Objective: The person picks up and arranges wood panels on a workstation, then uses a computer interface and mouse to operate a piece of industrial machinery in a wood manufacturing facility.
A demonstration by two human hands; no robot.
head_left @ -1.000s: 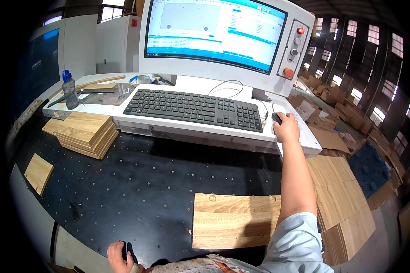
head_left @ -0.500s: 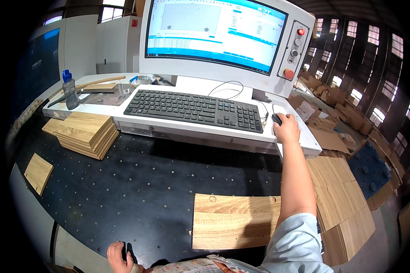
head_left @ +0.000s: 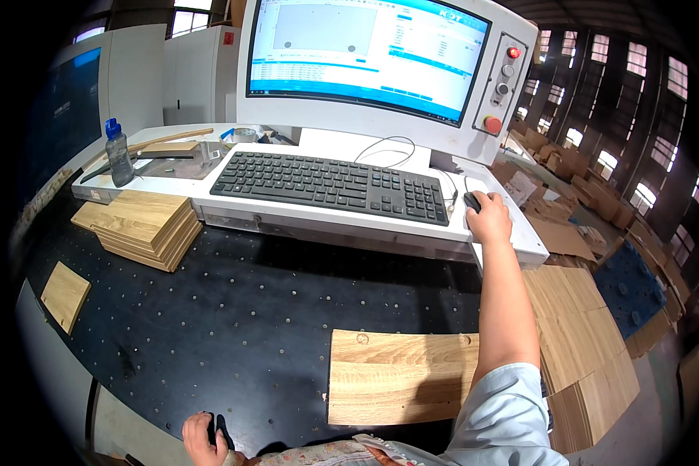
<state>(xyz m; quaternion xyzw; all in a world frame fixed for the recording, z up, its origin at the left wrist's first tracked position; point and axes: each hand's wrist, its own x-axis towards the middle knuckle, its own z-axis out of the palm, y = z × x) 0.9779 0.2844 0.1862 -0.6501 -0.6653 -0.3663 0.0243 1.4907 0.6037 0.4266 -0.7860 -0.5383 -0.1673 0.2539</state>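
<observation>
A person's right hand [head_left: 489, 221] rests on a black mouse [head_left: 471, 202] at the right end of a white console shelf [head_left: 342, 214], fingers curled over it. The palm covers most of the mouse. The left hand [head_left: 199, 439] is at the lower edge, fingers bent beside a small black object [head_left: 223, 429]; its kind is unclear, and I cannot tell whether the fingers are clamped on it.

Above the shelf, a lit screen [head_left: 365, 62], cut off at the top, shows a grey rectangle with two dark circles, rows of small lettering on white and blue bands, and a white logo at upper right. Most of the lettering is too small to read. Beside the screen, a button panel [head_left: 502, 85] carries tiny, illegible markings. A red label [head_left: 228, 39] on a cabinet at the back is also too small to read.

The black keyboard [head_left: 330, 186] lies left of the mouse; its key legends are blurred. A blue-capped bottle [head_left: 119, 159] stands farther left.

On the dark worktable [head_left: 233, 311], a wood-grain board [head_left: 400, 380] lies in front of the person, its right end hidden by the right forearm. Stacked boards [head_left: 151, 225] sit at left, below the shelf.
</observation>
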